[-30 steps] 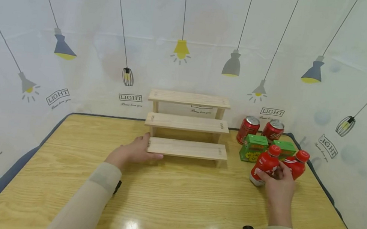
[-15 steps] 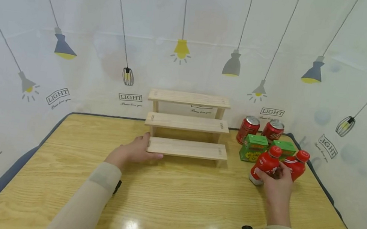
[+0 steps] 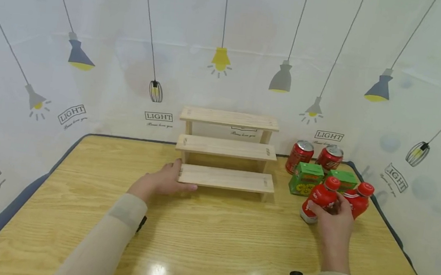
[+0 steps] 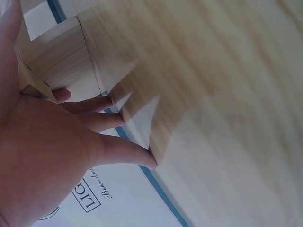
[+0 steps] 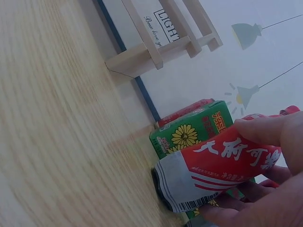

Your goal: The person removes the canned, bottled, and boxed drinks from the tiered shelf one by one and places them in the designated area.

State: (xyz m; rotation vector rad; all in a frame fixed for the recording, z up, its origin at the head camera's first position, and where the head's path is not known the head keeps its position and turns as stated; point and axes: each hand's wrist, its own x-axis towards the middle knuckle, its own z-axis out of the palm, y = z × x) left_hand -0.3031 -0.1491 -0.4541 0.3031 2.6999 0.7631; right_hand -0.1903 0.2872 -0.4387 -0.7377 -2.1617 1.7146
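Note:
In the head view my right hand (image 3: 335, 218) holds a red cola bottle (image 3: 318, 198), thumb on one side and fingers on the other. The bottle leans slightly; whether its base touches the table cannot be told. White lettering and a grey lower band show on this bottle (image 5: 213, 172) in the right wrist view. A second red bottle (image 3: 358, 199) stands just beyond my fingers. My left hand (image 3: 164, 180) grips the left end of the lowest board of a three-step wooden shelf (image 3: 226, 178), thumb along its front edge. Several spread fingers (image 4: 125, 150) reach down to the table in the left wrist view.
Two green drink cartons with yellow flowers, a nearer-left carton (image 3: 305, 180) and a partly hidden carton (image 3: 344, 179), stand behind the bottles. Behind them are a left red can (image 3: 299, 158) and a right red can (image 3: 330, 158). A lamp-printed cloth wall (image 3: 249, 32) borders the wooden table (image 3: 209, 236).
The head view has shifted very slightly. Both hands, the held bottle and the shelf keep practically the same places.

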